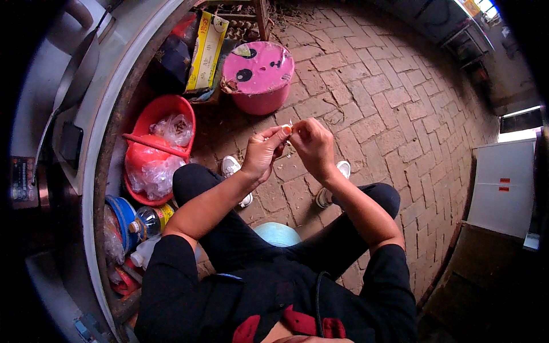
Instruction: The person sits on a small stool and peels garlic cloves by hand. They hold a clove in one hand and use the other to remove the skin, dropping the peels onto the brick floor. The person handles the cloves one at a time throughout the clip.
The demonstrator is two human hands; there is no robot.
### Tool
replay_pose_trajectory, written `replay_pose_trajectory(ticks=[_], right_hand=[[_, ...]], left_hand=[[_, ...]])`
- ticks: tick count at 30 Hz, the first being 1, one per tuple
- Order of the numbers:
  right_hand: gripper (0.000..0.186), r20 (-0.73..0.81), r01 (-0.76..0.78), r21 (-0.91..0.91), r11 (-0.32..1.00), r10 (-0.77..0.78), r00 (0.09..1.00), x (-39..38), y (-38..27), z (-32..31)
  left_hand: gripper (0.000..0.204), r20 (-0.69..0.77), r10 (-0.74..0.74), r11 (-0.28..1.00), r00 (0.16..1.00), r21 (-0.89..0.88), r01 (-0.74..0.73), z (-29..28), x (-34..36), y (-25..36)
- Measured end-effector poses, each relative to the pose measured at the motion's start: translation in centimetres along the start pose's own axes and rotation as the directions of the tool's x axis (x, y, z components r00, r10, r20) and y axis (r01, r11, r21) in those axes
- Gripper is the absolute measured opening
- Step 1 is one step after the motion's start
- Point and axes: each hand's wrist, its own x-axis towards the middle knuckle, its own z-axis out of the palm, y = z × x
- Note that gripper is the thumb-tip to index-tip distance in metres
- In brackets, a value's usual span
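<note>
Out in front of me, above the brick floor, my two hands meet at the fingertips. My left hand (264,151) is closed, pinching a small whitish-orange piece (289,128) whose kind is too small to make out. Close against it, my right hand (314,144) has its fingers bent and pressed together at the same piece. Whatever lies between the right fingertips is mostly hidden by the hand. Tiny pale scraps (280,167) are scattered on the bricks below, between my white shoes.
A pink round stool (260,68) stands just beyond my hands. To the left are a red basket (190,123) with plastic bags, a yellow carton (207,48), a bottle (150,222) and a blue-rimmed tub (123,211). A white panel (503,183) stands right.
</note>
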Motion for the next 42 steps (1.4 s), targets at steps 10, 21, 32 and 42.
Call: replay_pose_trajectory(ticks=[10, 21, 32, 42], right_hand=[[0.010, -0.037, 0.065, 0.030, 0.997, -0.064, 0.997, 1.0, 0.8, -1.5], [0.012, 0.103, 0.051, 0.000, 0.999, -0.050, 0.993, 0.6, -0.3, -1.4], [0.012, 0.077, 0.048, 0.011, 0.999, -0.049, 0.996, 0.2, 0.6, -0.5], [0.013, 0.033, 0.013, 0.031, 0.999, -0.014, 0.999, 0.0, 0.6, 0.1]], left_hand=[[0.021, 0.050, -0.088, 0.996, 0.995, -0.003, 0.088, -0.1, 0.0, 1.2], [0.024, -0.035, -0.026, 0.999, 0.999, -0.022, 0.026, 0.0, 0.1, 1.2], [0.026, -0.050, 0.002, 1.000, 0.999, -0.004, -0.002, 0.0, 0.0, 0.6], [0.023, -0.050, 0.008, 1.000, 0.999, 0.015, -0.008, 0.2, 0.1, 0.4]])
